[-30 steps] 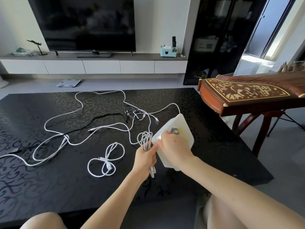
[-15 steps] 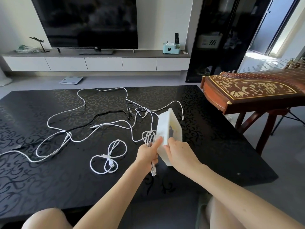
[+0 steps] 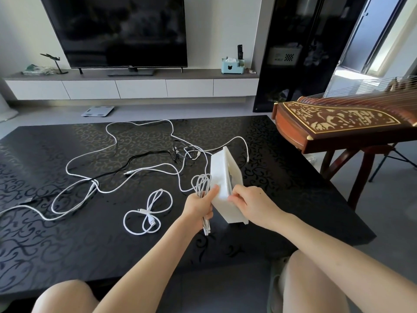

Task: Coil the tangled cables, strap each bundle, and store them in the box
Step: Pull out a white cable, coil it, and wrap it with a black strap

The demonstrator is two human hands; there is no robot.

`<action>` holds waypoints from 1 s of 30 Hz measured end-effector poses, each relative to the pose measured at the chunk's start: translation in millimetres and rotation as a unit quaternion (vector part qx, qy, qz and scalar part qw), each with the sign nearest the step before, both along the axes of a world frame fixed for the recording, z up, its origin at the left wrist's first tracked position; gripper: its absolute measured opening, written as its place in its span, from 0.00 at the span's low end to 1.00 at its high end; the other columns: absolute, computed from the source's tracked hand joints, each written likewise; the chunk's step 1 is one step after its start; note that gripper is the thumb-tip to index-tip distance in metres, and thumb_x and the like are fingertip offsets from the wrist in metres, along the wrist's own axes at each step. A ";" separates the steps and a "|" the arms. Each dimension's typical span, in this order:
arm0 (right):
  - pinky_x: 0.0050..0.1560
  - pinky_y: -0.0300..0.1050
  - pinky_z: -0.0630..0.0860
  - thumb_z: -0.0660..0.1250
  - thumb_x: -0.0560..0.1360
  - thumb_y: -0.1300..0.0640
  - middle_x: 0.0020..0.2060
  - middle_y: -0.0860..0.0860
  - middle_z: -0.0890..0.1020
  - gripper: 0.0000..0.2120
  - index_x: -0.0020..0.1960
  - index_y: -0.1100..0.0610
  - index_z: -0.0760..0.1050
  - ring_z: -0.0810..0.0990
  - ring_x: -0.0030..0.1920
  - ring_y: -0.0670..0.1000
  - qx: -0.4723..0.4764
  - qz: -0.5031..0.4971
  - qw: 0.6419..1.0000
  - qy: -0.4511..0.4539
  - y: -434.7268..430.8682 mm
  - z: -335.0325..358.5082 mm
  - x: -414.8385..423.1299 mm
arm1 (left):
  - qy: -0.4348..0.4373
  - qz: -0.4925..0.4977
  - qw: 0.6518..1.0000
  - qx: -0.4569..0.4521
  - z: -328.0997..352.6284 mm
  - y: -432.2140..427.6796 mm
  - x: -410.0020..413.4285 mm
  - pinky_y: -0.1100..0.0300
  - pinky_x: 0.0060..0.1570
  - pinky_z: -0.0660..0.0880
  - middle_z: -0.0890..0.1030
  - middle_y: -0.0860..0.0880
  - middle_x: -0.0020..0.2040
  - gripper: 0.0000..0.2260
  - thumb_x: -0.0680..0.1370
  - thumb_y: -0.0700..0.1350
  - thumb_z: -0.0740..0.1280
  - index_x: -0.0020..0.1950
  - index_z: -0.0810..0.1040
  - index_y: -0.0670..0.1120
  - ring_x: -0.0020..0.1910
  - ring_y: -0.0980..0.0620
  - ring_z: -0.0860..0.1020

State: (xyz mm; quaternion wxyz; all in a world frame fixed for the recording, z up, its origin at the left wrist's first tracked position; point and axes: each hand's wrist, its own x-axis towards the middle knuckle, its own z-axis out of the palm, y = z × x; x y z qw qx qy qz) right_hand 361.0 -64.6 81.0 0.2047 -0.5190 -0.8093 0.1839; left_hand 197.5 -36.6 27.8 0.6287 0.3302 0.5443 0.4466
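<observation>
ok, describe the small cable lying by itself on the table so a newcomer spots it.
Start at the black table. Toward its front, just left of the left hand, lies a short white cable. Unlike the long tangle behind it, it is folded into a small figure-eight on its own, plugs at its middle, and neither hand touches it.

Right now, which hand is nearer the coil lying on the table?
Left. The left hand is just right of the coil; the right hand is farther right, at the box.

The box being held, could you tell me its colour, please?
The box is white; the head view shows it best.
</observation>
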 end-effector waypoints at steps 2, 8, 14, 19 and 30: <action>0.32 0.37 0.64 0.60 0.80 0.53 0.28 0.44 0.71 0.12 0.39 0.57 0.69 0.71 0.30 0.44 0.004 0.003 1.000 -0.002 -1.3 -0.6 0.6 | 0.002 -0.009 1.000 -0.001 -1.1 -0.1 -2.7 0.63 0.20 0.56 0.58 0.53 0.22 0.22 0.73 0.53 0.71 0.31 0.61 0.49 0.20 0.55 0.55; 0.29 0.34 0.66 0.60 0.80 0.54 0.28 0.43 0.71 0.11 0.40 0.56 0.68 0.72 0.28 0.41 0.029 -0.041 0.998 0.042 -2.4 12.0 4.9 | 0.000 0.023 0.999 -0.025 -5.1 1.2 -20.5 0.64 0.19 0.58 0.62 0.53 0.22 0.14 0.76 0.50 0.69 0.37 0.71 0.44 0.19 0.56 0.58; 0.29 0.38 0.67 0.62 0.78 0.56 0.26 0.49 0.72 0.12 0.38 0.60 0.67 0.71 0.27 0.45 0.080 -0.059 0.995 -0.002 -5.9 27.4 5.4 | 0.187 0.060 0.980 0.032 8.2 9.1 -33.9 0.64 0.20 0.59 0.66 0.50 0.26 0.08 0.75 0.45 0.71 0.43 0.77 0.40 0.21 0.53 0.61; 0.37 0.51 0.69 0.58 0.80 0.55 0.32 0.56 0.74 0.12 0.40 0.60 0.66 0.75 0.34 0.57 0.088 -0.012 0.990 -0.106 -10.5 30.1 -12.3 | 0.272 0.011 0.955 0.119 22.5 10.0 -19.1 0.61 0.23 0.59 0.63 0.52 0.22 0.22 0.74 0.55 0.69 0.30 0.69 0.41 0.20 0.54 0.61; 0.29 0.47 0.68 0.59 0.79 0.61 0.30 0.55 0.75 0.09 0.41 0.63 0.71 0.76 0.29 0.57 0.254 -0.128 0.948 -0.145 12.6 65.4 7.2 | 0.438 -0.045 0.885 0.153 10.9 6.0 -20.3 0.61 0.25 0.55 0.63 0.52 0.25 0.16 0.73 0.38 0.62 0.28 0.59 0.45 0.25 0.54 0.60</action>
